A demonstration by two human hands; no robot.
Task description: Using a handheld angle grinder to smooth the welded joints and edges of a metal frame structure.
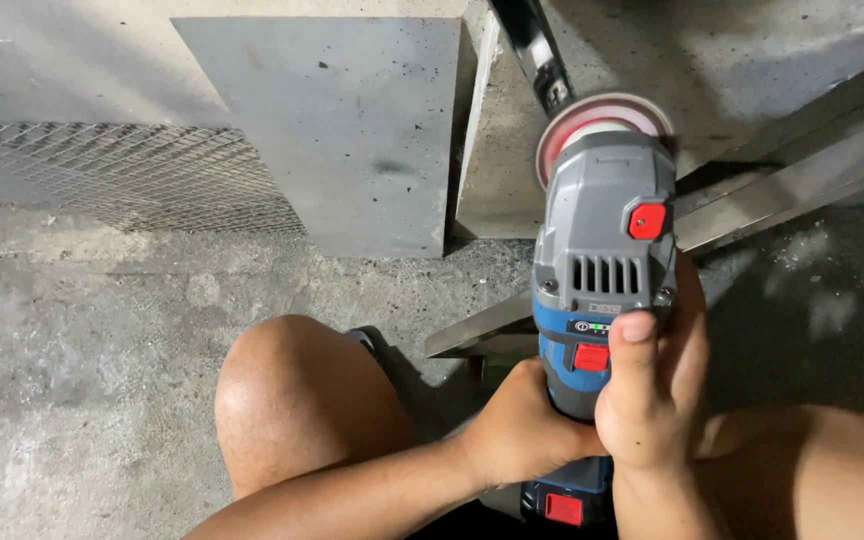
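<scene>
A cordless angle grinder (602, 240) with a grey head, blue body and red buttons points away from me. Its reddish disc (592, 125) sits at the top, against a pale concrete block (512, 150). My left hand (522, 425) wraps the lower blue body from the left. My right hand (652, 390) grips the body from the right, thumb resting on top near the small green light. A red-latched battery (562, 505) shows below my hands.
My bare left knee (297, 400) rises at centre, my right thigh (832, 470) at lower right. A grey slab (352, 130) leans on the wall beside wire mesh (132, 170). A long metal bar (782, 190) runs diagonally under the grinder. The floor is rough concrete.
</scene>
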